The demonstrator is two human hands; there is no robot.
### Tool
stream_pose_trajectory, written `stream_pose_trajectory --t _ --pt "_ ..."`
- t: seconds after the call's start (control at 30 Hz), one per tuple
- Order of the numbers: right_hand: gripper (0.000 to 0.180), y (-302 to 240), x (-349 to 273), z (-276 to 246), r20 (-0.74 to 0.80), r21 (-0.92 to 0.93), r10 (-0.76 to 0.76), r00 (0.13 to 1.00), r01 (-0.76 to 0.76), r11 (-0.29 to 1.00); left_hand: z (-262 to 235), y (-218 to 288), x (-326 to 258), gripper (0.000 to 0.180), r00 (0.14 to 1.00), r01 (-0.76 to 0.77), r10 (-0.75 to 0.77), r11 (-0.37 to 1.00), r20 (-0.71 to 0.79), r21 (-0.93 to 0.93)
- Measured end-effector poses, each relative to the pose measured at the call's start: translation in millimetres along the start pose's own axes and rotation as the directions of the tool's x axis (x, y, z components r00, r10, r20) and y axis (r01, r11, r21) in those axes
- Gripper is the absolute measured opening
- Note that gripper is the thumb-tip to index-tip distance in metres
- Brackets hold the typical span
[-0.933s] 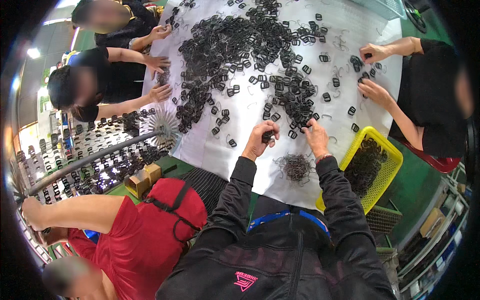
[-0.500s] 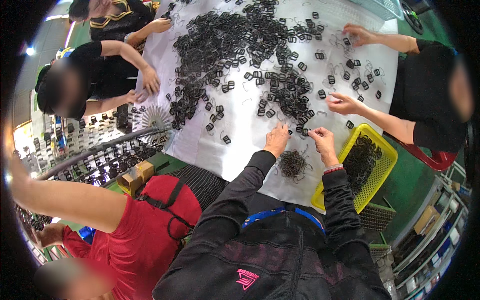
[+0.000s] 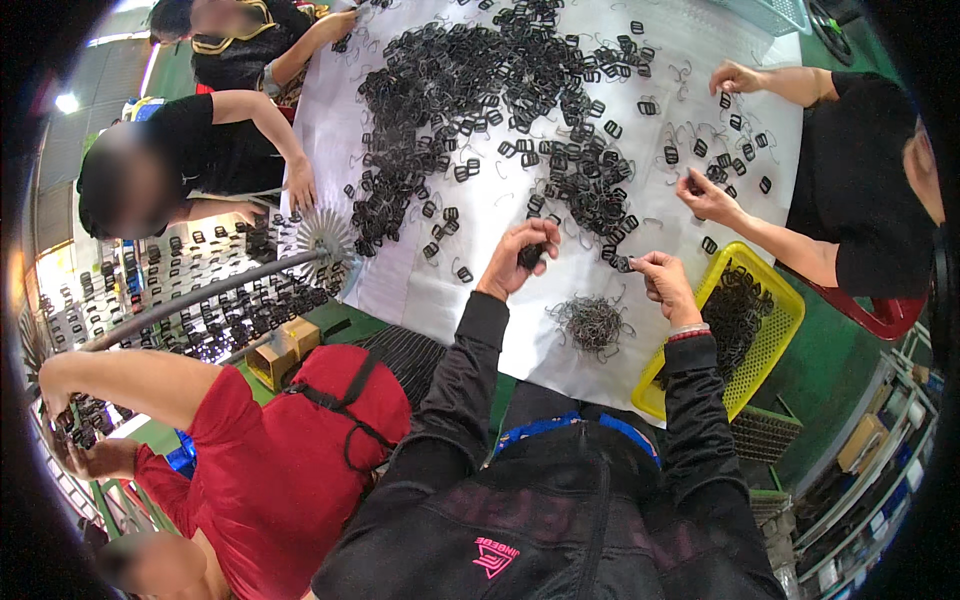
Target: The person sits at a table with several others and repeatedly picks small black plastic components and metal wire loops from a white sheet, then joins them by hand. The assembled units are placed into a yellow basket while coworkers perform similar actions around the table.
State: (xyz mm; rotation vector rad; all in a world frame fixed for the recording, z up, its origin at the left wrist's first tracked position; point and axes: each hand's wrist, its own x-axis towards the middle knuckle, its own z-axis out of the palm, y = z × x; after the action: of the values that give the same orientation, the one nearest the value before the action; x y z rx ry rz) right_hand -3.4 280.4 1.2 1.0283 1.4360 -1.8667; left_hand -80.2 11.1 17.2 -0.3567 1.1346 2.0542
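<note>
My left hand (image 3: pixel 508 262) is raised over the near part of the white-covered table, its fingers curled round a small dark clump of black buckles (image 3: pixel 531 256). To its right, my right hand (image 3: pixel 668 286) pinches a single black buckle (image 3: pixel 622 264) between thumb and forefinger. A small pile of thin wire hooks (image 3: pixel 592 324) lies on the sheet between my wrists. Just beyond my hands spreads a big heap of black buckles (image 3: pixel 440 90), many with wire hooks tangled among them.
A yellow basket (image 3: pixel 783 345) of black parts stands beside my right forearm. Co-workers' hands (image 3: pixel 712 198) reach over the table from the right and left. A person in red (image 3: pixel 260 440) stands close on my left by a rack of hanging buckles (image 3: pixel 190 290).
My left hand has drawn back from the buckles toward the left and turned, showing the dark clump in it. My right hand stays near the same buckles. At far right, a co-worker's hand has shifted.
</note>
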Motion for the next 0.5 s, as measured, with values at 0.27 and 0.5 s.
stream_pose_trajectory --t 0.27,0.5 --pt "0.021 -5 -1 4 0.021 -0.019 -0.036 0.999 0.036 0.999 -20 -34 56 0.03 0.86 0.07 0.502 0.067 -0.095 0.995" --pt "0.021 -5 -9 -2 0.002 0.109 -0.047 0.999 0.047 0.993 -25 -47 58 0.027 0.945 0.141 0.289 0.054 -0.151 0.989"
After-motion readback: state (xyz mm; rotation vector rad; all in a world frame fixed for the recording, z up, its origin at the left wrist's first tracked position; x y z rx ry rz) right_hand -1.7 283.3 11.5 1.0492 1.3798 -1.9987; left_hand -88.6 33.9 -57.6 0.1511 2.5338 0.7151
